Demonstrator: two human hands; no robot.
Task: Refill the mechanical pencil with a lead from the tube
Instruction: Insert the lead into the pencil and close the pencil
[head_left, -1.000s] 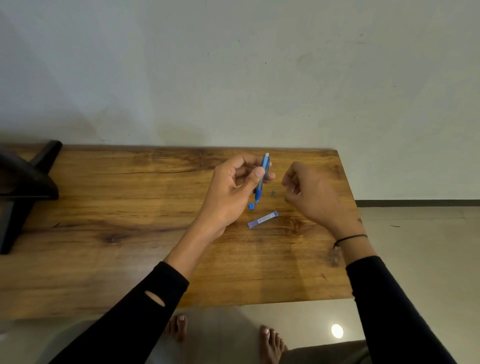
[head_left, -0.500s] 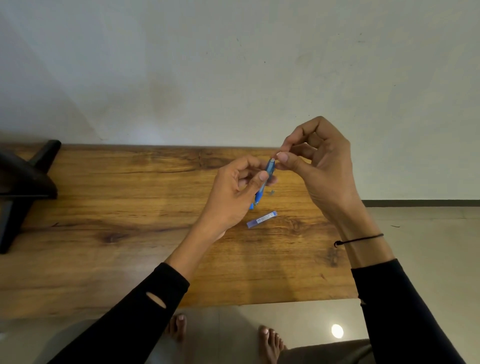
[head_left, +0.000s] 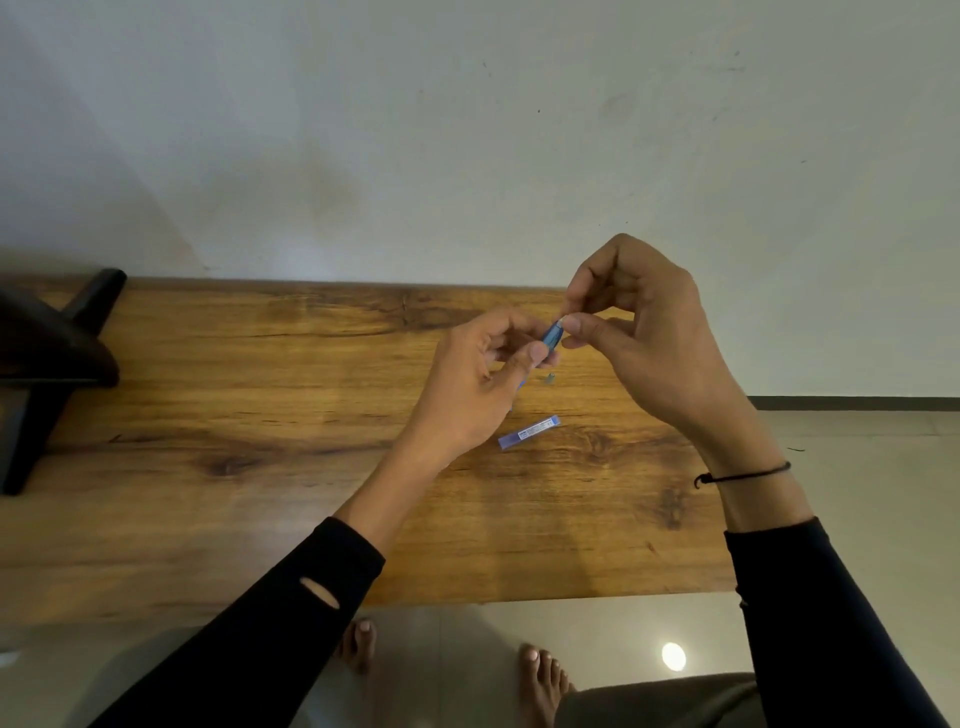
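My left hand (head_left: 467, 395) holds the blue mechanical pencil (head_left: 551, 335) tilted above the wooden table (head_left: 249, 415), top end pointing up and right. Most of the barrel is hidden behind my fingers. My right hand (head_left: 654, 338) pinches the pencil's whitish top end between thumb and forefinger. I cannot tell whether a lead is in that pinch. The lead tube (head_left: 529, 432), a small blue-violet case with a label, lies flat on the table just below my left hand. A tiny dark piece (head_left: 549, 378) lies on the table under the pencil.
A black stand-like object (head_left: 47, 358) sits at the table's left end. A pale wall rises behind the table. The table's right edge is under my right wrist, and its near edge is above my bare feet on the tiled floor.
My right hand rose from the table to the pencil's top end and now pinches it. My left hand has tilted the pencil a little more to the right.
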